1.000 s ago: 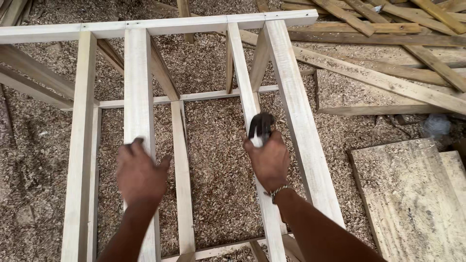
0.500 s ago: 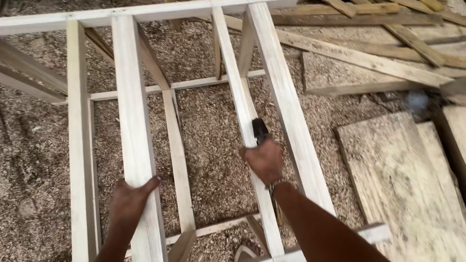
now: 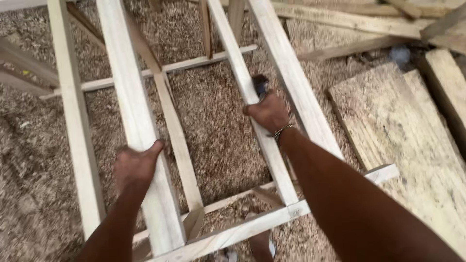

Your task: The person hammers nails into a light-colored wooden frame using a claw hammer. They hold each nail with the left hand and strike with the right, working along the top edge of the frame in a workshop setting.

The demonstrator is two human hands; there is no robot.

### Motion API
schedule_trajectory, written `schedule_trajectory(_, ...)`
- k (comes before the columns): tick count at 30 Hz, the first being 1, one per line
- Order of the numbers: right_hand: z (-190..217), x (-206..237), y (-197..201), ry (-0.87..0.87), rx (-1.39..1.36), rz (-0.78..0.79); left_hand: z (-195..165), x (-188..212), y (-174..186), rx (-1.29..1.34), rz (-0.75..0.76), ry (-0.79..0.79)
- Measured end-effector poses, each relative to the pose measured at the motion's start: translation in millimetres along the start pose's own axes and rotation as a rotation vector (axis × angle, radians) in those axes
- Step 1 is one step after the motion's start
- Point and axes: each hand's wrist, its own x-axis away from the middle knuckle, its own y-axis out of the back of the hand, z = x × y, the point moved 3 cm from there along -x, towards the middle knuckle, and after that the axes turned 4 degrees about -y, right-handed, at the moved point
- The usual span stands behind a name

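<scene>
The wooden frame [image 3: 145, 121] stood on the sawdust floor [image 3: 218, 121], directly under both hands. The left hand [image 3: 136, 167] reached forward and its grip was clenched around a wide pale slat [image 3: 131, 97]. The right hand [image 3: 267, 112], with a bracelet [image 3: 281, 130], grasped a narrower rail [image 3: 242, 82] together with a dark tool [image 3: 260, 85].

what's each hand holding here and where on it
The left hand grips a wide slat of the pale wooden frame partway along. The right hand grips a narrower slat, with a dark tool in the same grip.
</scene>
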Motion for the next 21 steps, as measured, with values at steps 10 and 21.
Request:
schedule_trajectory(10,-55,48,-5,-0.034,0.197,-0.062,8,67,4,0.048,0.135,0.093)
schedule_trajectory(21,-34,68,7,-0.107,0.246,-0.004,-81,57,70,-0.669,0.228,-0.164)
